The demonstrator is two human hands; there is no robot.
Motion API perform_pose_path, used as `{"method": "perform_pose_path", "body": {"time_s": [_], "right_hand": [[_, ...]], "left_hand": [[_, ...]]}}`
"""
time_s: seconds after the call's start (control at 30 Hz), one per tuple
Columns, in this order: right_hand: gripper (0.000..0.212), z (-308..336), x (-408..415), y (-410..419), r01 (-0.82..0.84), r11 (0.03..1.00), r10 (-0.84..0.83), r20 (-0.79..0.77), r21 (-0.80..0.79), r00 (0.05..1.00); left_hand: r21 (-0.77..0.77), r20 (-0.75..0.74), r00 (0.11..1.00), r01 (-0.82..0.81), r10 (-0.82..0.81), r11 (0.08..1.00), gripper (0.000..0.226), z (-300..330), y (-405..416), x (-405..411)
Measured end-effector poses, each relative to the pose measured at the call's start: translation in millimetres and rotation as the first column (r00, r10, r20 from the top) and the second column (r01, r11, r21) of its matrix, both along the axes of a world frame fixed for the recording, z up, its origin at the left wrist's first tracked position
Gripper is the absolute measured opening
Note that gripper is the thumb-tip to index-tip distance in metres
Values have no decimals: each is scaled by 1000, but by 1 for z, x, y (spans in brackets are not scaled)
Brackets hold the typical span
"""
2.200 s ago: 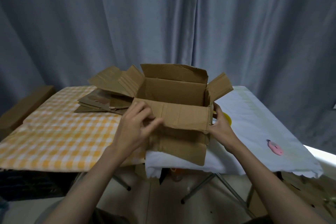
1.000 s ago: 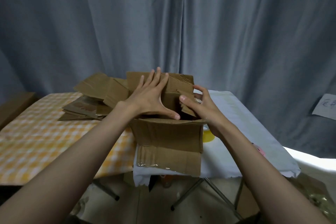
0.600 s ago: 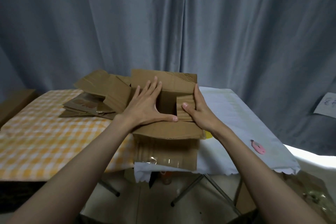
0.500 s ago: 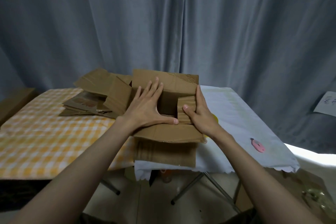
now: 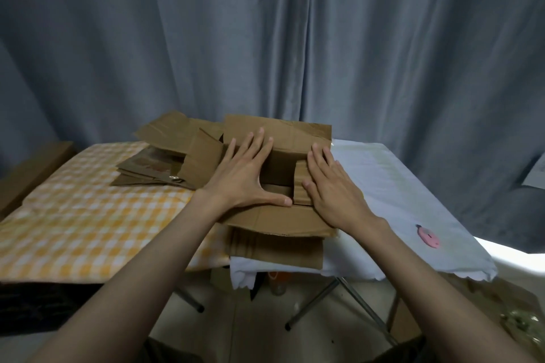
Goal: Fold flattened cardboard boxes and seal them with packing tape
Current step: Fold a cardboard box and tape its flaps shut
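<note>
Pressing both flat palms on a cardboard box at the table's near edge.

Left hand and right hand lie with fingers straight, gripping nothing, holding the side flaps down; the near flap lies under their wrists, the far flap stands upright. Beyond to the left, flattened boxes rest on the checked tablecloth.

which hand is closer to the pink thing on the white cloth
Right. The right hand presses the box flap, left of the pink object; the left hand is farther left.
</note>
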State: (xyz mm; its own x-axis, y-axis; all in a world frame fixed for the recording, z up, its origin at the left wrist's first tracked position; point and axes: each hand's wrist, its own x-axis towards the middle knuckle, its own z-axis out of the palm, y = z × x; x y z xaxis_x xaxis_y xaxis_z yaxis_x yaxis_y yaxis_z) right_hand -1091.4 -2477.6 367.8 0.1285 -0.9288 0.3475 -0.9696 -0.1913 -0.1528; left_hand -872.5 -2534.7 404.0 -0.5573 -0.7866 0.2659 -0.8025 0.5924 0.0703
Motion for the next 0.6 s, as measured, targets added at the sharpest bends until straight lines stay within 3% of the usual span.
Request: {"method": "perform_pose_path", "body": {"time_s": [0.13, 0.2, 0.27, 0.37, 0.5, 0.6], "right_hand": [[63, -3, -6, -3, -11, 1000, 11, 51, 0, 999], [63, -4, -9, -4, -19, 1000, 19, 88, 1, 996], [63, -4, -9, -5, -23, 1000, 21, 108, 11, 994], [64, -4, -6, -6, -22, 1000, 21, 123, 11, 992], [64, -5, -11, -5, -29, 1000, 27, 147, 7, 989], [63, -3, -17, -4, -53, 998, 49, 204, 13, 978]], "left_hand": [[-230, -152, 969, -229, 197, 946, 111, 16, 8, 37], [-176, -274, 892, -413, 359, 893, 105, 21, 8, 57], [-24, -370, 819, -481, 439, 876, 96, 23, 9, 67], [-104, -478, 824, -395, 302, 913, 69, 15, 15, 66], [-130, -584, 795, -294, 166, 947, 66, 2, 21, 59], [-83, -561, 818, -206, 125, 975, 67, 1, 20, 57]]}}
